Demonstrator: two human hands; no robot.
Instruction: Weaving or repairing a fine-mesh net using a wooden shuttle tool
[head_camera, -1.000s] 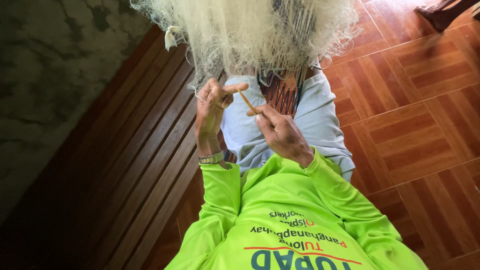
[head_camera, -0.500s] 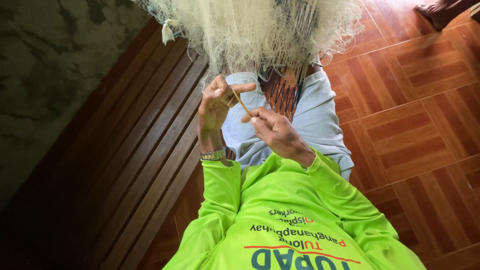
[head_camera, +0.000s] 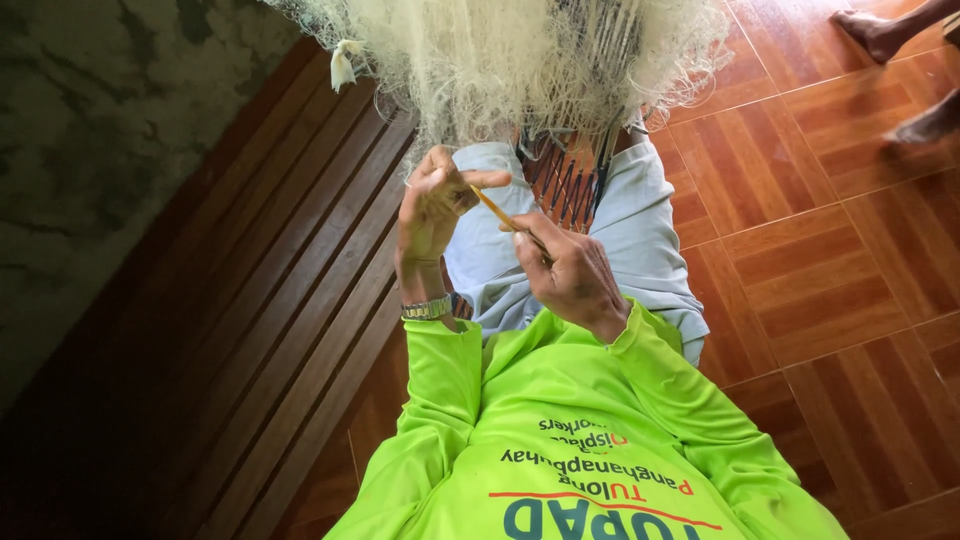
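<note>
- Left hand (head_camera: 432, 212) raised in front of the chest, fingers curled together, thumb and forefinger pinched on strands of the pale cream tangled fishing net (head_camera: 500, 55) hanging just above it.
- Right hand (head_camera: 570, 272) lower and to the right, fingers closed on a thin yellow-orange netting needle (head_camera: 497, 212); the needle slants up-left, its tip right at the left thumb.
- Net mass fills the top centre, draping over the lap; a small white float or tag (head_camera: 342, 66) sits at its left edge.
- Silver metal wristwatch (head_camera: 427, 309) on the left wrist, at the cuff of the neon-green long-sleeved shirt (head_camera: 560, 440).
- Light grey trousers (head_camera: 640, 225) under the hands.
- Dark slatted wooden bench (head_camera: 250, 300) on the left, reddish-brown tiled floor (head_camera: 830, 260) on the right.
- Another person's bare feet (head_camera: 880, 35) at top right, well apart from the hands.
</note>
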